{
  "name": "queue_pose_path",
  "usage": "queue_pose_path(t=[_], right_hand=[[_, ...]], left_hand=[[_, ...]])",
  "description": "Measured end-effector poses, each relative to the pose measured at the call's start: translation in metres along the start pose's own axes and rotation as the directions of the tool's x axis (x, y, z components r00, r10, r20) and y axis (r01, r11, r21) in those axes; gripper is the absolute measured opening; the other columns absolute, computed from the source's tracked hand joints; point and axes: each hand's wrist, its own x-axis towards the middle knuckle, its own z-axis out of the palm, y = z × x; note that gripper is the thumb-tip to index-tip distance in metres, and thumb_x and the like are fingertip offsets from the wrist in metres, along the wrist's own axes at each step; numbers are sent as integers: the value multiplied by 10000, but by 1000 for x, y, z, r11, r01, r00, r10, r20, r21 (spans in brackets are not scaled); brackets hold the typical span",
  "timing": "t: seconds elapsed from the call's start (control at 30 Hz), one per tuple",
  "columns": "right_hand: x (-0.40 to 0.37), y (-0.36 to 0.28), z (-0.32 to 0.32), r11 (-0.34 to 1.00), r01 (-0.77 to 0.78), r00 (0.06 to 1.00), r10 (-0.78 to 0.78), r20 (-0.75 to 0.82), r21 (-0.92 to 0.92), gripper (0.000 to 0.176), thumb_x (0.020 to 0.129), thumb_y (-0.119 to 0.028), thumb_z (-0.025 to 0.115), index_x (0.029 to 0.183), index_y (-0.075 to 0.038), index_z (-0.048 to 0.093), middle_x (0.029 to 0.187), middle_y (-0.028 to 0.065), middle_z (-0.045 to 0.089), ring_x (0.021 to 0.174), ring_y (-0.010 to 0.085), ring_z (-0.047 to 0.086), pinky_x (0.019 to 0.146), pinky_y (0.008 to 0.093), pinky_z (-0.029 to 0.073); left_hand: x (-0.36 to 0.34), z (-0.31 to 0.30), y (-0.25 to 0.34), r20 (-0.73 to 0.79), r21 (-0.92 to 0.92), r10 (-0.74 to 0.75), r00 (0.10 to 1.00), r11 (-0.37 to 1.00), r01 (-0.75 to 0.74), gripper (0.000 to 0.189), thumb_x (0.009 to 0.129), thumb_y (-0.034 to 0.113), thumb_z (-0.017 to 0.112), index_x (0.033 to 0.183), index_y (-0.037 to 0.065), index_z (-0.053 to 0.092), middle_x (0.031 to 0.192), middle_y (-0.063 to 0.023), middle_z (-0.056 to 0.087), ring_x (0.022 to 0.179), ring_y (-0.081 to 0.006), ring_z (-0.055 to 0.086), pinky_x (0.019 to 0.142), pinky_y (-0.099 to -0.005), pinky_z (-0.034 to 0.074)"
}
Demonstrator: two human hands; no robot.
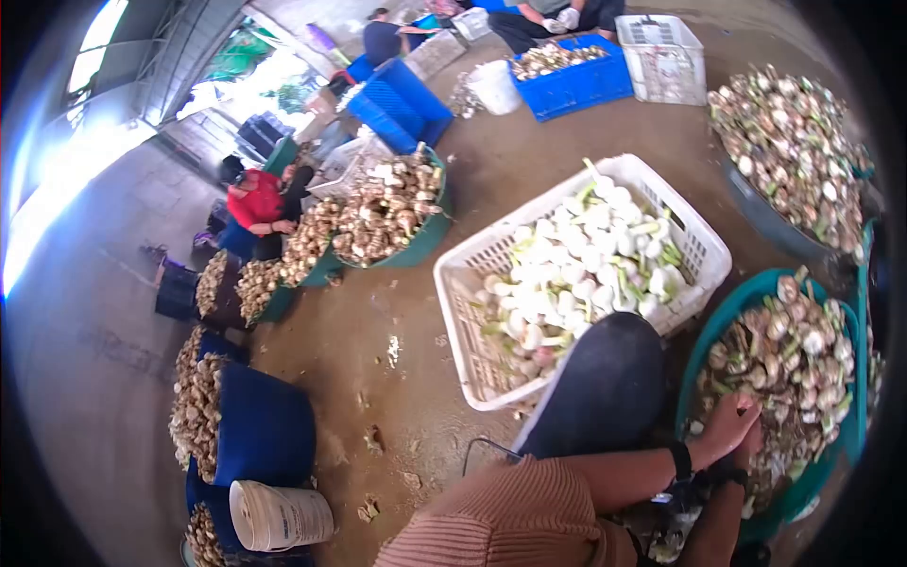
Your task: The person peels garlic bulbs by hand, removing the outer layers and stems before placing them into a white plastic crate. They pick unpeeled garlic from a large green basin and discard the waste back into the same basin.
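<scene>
Both hands meet above a green tub (pixel 688 378) heaped with unpeeled garlic bulbs (pixel 779 331), low on the right of the head view. My left hand (pixel 724 431), with a black band at the wrist, has its fingers curled inward. Pressed close against it is my right hand (pixel 750 446), mostly covered by the left and also closed. Whatever lies between the fingers is hidden. Beside my knee stands a white plastic crate (pixel 463 350) holding many cleaned white garlic bulbs (pixel 586 250) with short green stems.
More garlic fills a dark tub (pixel 756 208) at upper right and several tubs at left. A blue crate (pixel 576 90) and a white crate (pixel 661 61) stand at the back. A white bucket (pixel 283 517) is at lower left. A person in red (pixel 255 203) sits by the tubs.
</scene>
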Motion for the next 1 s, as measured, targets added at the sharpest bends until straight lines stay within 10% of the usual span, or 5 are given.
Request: queue_pose_path(t=[0.2, 0.3, 0.4, 0.7, 1.0], right_hand=[[-76, -146, -87, 651, 142, 927, 176, -330, 746, 345, 878, -183, 482, 1170, 0, 493, 1153, 221, 503, 1020, 323, 510, 854, 365, 400], [-107, -171, -114, 910, 397, 808, -285, -516, 118, 324, 873, -142, 479, 1164, -1, 496, 1117, 196, 518, 996, 323, 516, 803, 351, 412], [-142, -184, -137, 921, 342, 938, -346, -11, 187, 189, 840, -118, 493, 938, 24, 571, 828, 213, 567, 759, 360, 555, 644, 413, 423], [-174, -157, -134, 868, 442, 855, -484, -186, -227, 154, 743, -78, 518, 634, 30, 503, 588, 215, 485, 512, 329, 504, 505, 435, 369], [-186, -150, -133, 567, -171, 983, 44, 178, 806, 198, 876, -186, 460, 778, -24, 520, 612, -19, 418, 559, 97, 421, 485, 250, 368]], left_hand=[[1, -7, -3, 397, -258, -281, 874, 880, 400, 422, 899, 392, 449, 997, -17, 485, 853, -135, 544, 826, -180, 516, 701, -347, 402], [-7, -10, 21, 240, -328, -111, 964, 926, 189, 421, 905, 413, 421, 966, 1, 485, 772, -87, 547, 718, -168, 522, 614, -366, 401], [-5, -52, 58, 212, -61, -150, 966, 984, 167, 408, 864, 413, 467, 853, 7, 512, 683, -111, 557, 639, -239, 557, 586, -387, 418], [-13, -48, 44, 488, 111, -80, 869, 993, 29, 292, 699, 248, 544, 552, -5, 539, 514, -143, 536, 466, -245, 525, 475, -397, 385], [-12, -33, 27, 626, -242, 99, 773, 968, 72, 230, 773, 229, 526, 720, 5, 536, 506, -21, 445, 444, -117, 410, 454, -304, 334]])
